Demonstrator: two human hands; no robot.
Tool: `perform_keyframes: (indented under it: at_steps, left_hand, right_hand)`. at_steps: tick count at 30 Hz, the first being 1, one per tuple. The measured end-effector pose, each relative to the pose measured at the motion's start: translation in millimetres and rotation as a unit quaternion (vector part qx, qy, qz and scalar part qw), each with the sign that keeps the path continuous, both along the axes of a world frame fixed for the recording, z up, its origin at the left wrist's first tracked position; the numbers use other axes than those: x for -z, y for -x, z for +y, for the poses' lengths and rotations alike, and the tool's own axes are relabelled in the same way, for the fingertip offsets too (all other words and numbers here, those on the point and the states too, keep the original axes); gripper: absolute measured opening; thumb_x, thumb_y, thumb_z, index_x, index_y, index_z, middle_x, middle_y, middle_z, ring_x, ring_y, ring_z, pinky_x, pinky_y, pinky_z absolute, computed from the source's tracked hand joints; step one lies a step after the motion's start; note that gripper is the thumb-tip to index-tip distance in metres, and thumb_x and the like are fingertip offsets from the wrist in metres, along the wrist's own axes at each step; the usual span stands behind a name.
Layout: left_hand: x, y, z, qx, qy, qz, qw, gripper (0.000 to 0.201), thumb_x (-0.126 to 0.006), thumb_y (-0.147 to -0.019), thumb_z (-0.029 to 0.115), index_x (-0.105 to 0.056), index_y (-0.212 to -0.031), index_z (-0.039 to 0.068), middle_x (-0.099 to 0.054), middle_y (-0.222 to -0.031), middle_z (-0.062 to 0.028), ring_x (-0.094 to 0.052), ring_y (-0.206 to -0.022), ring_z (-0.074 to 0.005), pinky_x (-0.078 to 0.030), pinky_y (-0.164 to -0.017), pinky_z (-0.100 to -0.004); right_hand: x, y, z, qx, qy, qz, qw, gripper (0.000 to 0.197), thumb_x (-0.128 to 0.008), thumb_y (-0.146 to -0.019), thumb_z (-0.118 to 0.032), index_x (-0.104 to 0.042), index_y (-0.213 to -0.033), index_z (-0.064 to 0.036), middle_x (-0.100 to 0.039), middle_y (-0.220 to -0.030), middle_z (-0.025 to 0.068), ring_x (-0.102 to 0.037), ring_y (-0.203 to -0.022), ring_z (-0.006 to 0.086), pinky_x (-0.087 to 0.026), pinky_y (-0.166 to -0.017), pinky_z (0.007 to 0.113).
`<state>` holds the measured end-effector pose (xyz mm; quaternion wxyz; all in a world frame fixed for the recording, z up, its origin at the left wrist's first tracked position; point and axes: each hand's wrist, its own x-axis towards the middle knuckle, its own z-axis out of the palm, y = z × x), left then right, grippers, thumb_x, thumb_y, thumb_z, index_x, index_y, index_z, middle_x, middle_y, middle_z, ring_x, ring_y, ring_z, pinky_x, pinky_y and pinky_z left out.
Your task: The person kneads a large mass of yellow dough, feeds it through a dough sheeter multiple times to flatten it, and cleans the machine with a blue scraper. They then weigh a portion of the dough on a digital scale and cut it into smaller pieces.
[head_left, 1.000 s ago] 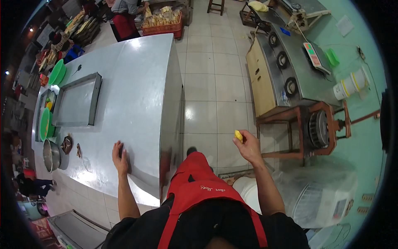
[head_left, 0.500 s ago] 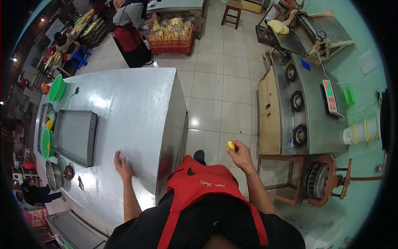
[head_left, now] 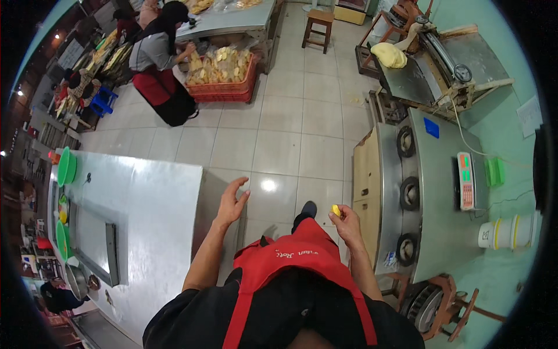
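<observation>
My right hand (head_left: 350,225) is closed in a pinch on a small yellow piece (head_left: 335,210); what kind of thing it is I cannot make out. It is held over the tiled floor, in front of my red apron (head_left: 290,256). My left hand (head_left: 231,203) is empty, its fingers apart, in the air just past the right edge of the steel table (head_left: 157,203). A shallow metal tray (head_left: 113,244) and green bowls (head_left: 67,166) are on that table, along with small scissors (head_left: 88,177).
Ahead on the left, a person (head_left: 163,64) bends over a red crate (head_left: 224,90) of bagged bread. A wooden stool (head_left: 318,29) stands farther back. To my right is a steel counter (head_left: 442,232) with a digital scale (head_left: 465,180); beyond it, yellow dough (head_left: 389,55) lies on a roller machine (head_left: 442,58).
I have moved forward along the floor, so the table has slid back and left. My left hand has swung from above the table to beyond its edge. My right hand keeps the yellow piece.
</observation>
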<state>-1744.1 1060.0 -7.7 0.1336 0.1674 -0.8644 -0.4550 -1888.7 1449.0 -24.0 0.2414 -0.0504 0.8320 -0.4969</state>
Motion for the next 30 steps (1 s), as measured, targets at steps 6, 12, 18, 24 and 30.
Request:
perform_keyframes:
  at_steps: [6, 12, 18, 24, 30]
  left_hand:
    - [166, 14, -7, -0.138, -0.137, -0.204, 0.96, 0.053, -0.063, -0.102, 0.034, -0.056, -0.142, -0.001, -0.07, -0.126, -0.0192, -0.069, -0.111, -0.0299, -0.055, -0.091, -0.0394]
    - [189, 24, -10, -0.232, -0.33, -0.409, 0.819, 0.046, -0.062, -0.101, 0.036, -0.06, -0.135, 0.005, -0.07, -0.109, -0.009, -0.067, -0.096, -0.0253, -0.054, -0.073, -0.0445]
    - [225, 89, -99, -0.043, -0.226, -0.481, 0.846, 0.046, -0.065, -0.098, 0.042, -0.059, -0.127, 0.008, -0.063, -0.105, -0.0061, -0.065, -0.092, -0.0271, -0.054, -0.07, -0.0464]
    - [223, 310, -241, -0.185, -0.368, -0.367, 0.834, 0.05, -0.069, -0.096, 0.044, -0.059, -0.13, 0.009, -0.064, -0.111, -0.0058, -0.066, -0.093, -0.0261, -0.053, -0.069, -0.0431]
    - [139, 560, -340, -0.147, -0.222, -0.271, 0.925, 0.051, -0.063, -0.102, 0.037, -0.057, -0.14, 0.003, -0.067, -0.119, -0.007, -0.066, -0.095, -0.0195, -0.051, -0.067, -0.0322]
  right_hand:
    - [-38, 174, -8, -0.028, -0.042, 0.073, 0.996, 0.045, -0.08, -0.088, -0.026, -0.068, -0.12, 0.0032, -0.074, -0.101, 0.0165, -0.071, -0.092, 0.0244, -0.055, -0.083, 0.037]
    - [-35, 365, -13, 0.052, -0.05, 0.18, 0.981, 0.052, -0.079, -0.088, -0.03, -0.065, -0.126, 0.0022, -0.073, -0.11, 0.022, -0.071, -0.104, 0.0358, -0.055, -0.091, 0.042]
    - [-28, 570, -18, 0.143, -0.185, 0.337, 0.912, 0.073, -0.075, -0.089, -0.025, -0.046, -0.147, 0.0092, -0.056, -0.141, 0.0344, -0.055, -0.132, 0.0466, -0.043, -0.113, 0.048]
    - [16, 714, 9, 0.17, -0.306, 0.361, 0.864, 0.083, -0.072, -0.092, -0.025, -0.033, -0.155, 0.0103, -0.039, -0.157, 0.0349, -0.037, -0.148, 0.0472, -0.032, -0.123, 0.047]
    - [25, 780, -25, 0.189, -0.406, 0.346, 0.824, 0.079, -0.056, -0.103, -0.035, -0.023, -0.161, 0.0087, -0.023, -0.167, 0.0331, -0.018, -0.156, 0.049, -0.018, -0.124, 0.064]
